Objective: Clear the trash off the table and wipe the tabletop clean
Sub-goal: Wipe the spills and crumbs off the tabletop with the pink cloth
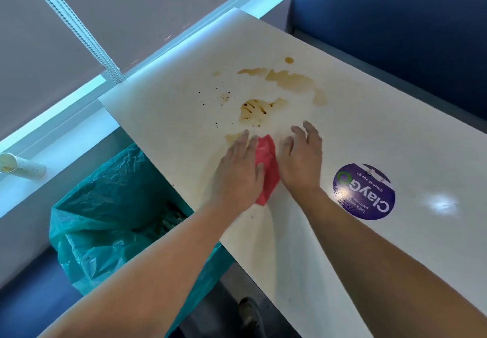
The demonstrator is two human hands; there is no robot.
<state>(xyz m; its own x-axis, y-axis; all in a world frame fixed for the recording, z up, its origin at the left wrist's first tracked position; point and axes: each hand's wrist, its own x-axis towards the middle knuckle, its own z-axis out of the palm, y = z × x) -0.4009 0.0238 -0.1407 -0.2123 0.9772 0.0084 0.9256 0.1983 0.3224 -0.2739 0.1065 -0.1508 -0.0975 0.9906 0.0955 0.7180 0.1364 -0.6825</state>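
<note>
A red cloth (268, 163) lies crumpled on the white tabletop (355, 132). My left hand (238, 173) presses flat on the cloth's left part, fingers spread. My right hand (301, 157) rests on the table at the cloth's right edge, fingers apart and slightly curled. Brown liquid stains (290, 79) and a smeared patch (254, 111) with dark specks spread over the table just beyond both hands. A faint wet streak runs from the cloth back toward me.
A bin lined with a teal plastic bag (113, 206) stands beside the table's left edge, trash inside. A round purple sticker (365, 191) is on the table to the right. A dirty paper cup (21, 169) lies on the window sill. Blue seat backs stand behind the table.
</note>
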